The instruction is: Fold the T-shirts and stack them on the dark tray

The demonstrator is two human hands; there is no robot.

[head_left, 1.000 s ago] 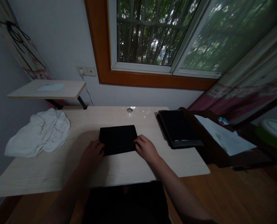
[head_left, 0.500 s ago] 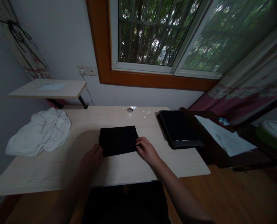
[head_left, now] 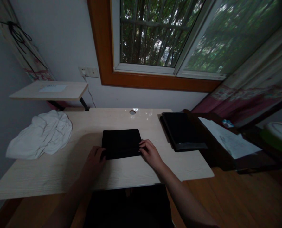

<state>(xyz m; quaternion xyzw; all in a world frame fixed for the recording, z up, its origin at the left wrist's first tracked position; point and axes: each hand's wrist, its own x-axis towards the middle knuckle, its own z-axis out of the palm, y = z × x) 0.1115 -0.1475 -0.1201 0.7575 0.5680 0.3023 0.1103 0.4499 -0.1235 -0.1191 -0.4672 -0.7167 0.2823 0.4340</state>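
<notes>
A folded black cloth [head_left: 122,143] lies flat as a neat rectangle in the middle of the desk. My left hand [head_left: 97,156] is at its lower left corner, thumb and fingers closed on the edge. At the right edge, near the lower corner, my right hand [head_left: 149,151] pinches the cloth between thumb and fingers. The dark fabric hides how many layers there are.
A crumpled white cloth [head_left: 42,134] lies on the desk [head_left: 88,118] at left, below a small raised shelf [head_left: 69,90]. At right, a flat black stack [head_left: 179,129] rests on the desk edge. Papers [head_left: 226,136] lie beyond it on a dark surface.
The black cloth has shifted very slightly to the right. My left fingers have lifted a little along its left edge, and my right hand has barely moved.
</notes>
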